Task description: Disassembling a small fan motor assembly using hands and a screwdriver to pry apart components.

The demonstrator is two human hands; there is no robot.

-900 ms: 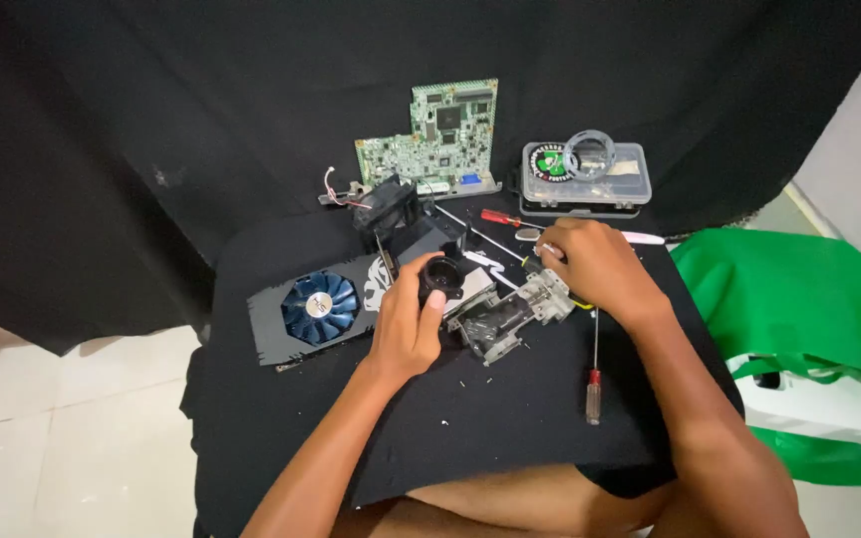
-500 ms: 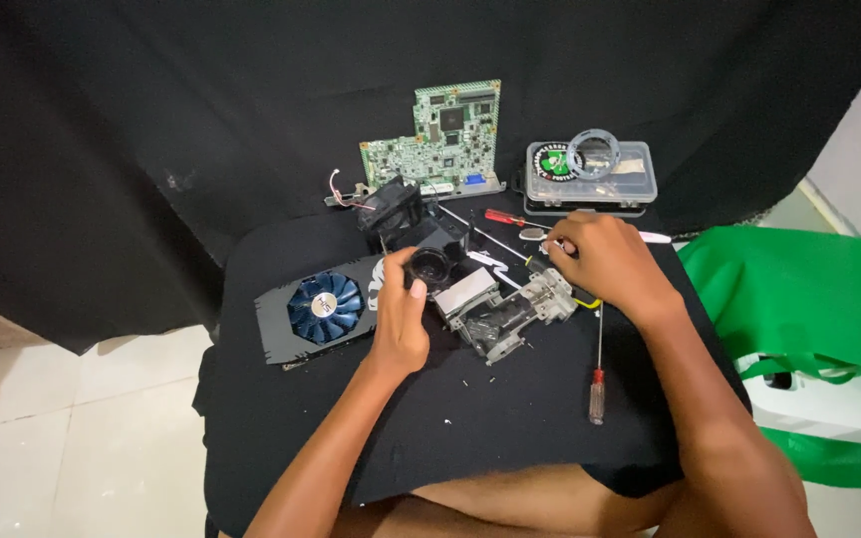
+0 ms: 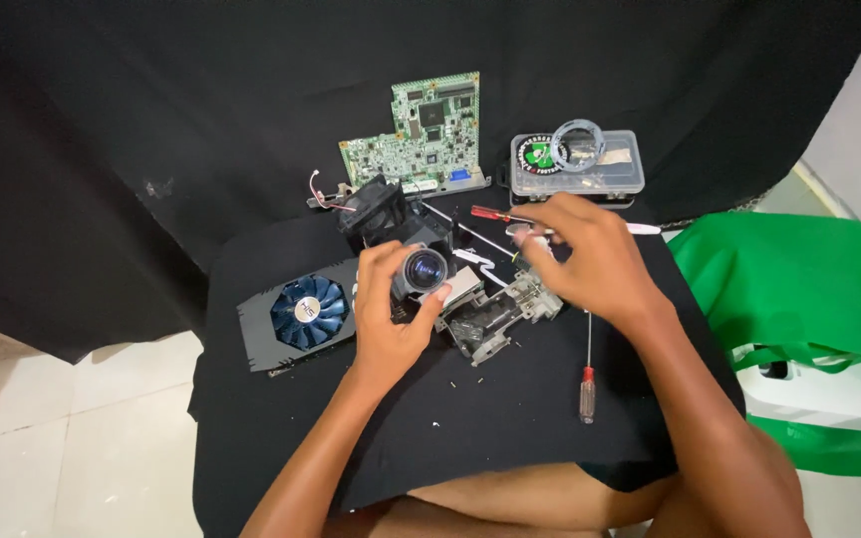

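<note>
A black cloth-covered table (image 3: 510, 438) carries everything. The left hand (image 3: 391, 309) wraps its fingers around the lens assembly (image 3: 425, 271), steadying it upright. Right of that grasp, the right hand (image 3: 590, 261) hovers, fingers curled; whether they pinch anything cannot be told. A red-handled screwdriver (image 3: 587, 371) lies below it.

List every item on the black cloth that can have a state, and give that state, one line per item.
Lens unit: gripped by the left hand, lens facing up.
Right hand: above the grey metal housing; any grip hidden.
Blue fan card: flat, fan up.
Green circuit board: bare, leaning on the backdrop.
Clear box: lid shut.
Red-handled screwdriver: lying loose.
</note>
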